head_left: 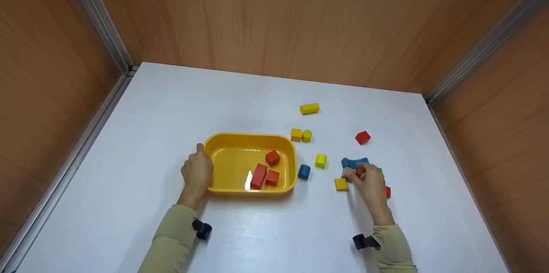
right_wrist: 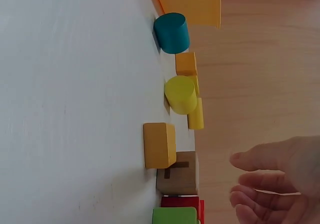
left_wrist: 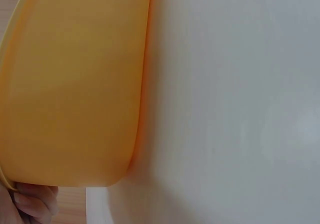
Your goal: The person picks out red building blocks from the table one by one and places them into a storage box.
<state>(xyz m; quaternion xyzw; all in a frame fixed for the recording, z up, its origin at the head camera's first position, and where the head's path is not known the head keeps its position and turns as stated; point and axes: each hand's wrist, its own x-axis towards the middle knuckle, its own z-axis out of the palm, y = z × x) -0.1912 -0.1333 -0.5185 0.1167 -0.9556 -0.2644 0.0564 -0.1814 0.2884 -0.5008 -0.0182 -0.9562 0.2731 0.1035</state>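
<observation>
My left hand (head_left: 197, 170) grips the left end of a yellow tray (head_left: 248, 134); in the left wrist view its curled fingers (left_wrist: 35, 204) show under the rim. Inside the tray lie a long red block (head_left: 258, 176) and two red cubes (head_left: 272, 158). Over a cluster of blocks at the right hovers my right hand (head_left: 372, 187), thumb and fingers apart, with nothing between them in the right wrist view. Below it are a plain wooden block (right_wrist: 182, 181), a green block (right_wrist: 175, 215) and a dark red one. A blue curved block (head_left: 354, 162) and an orange-yellow cube (head_left: 341, 184) lie close by.
Between tray and cluster stand a blue cylinder (head_left: 304, 172) and a yellow cylinder (head_left: 321, 161). Farther back are an orange cube (head_left: 296, 134), a small yellow cylinder (head_left: 306, 136), a longer one (head_left: 309, 108) and a red block (head_left: 363, 137). Wooden panels (head_left: 274, 19) enclose the white table.
</observation>
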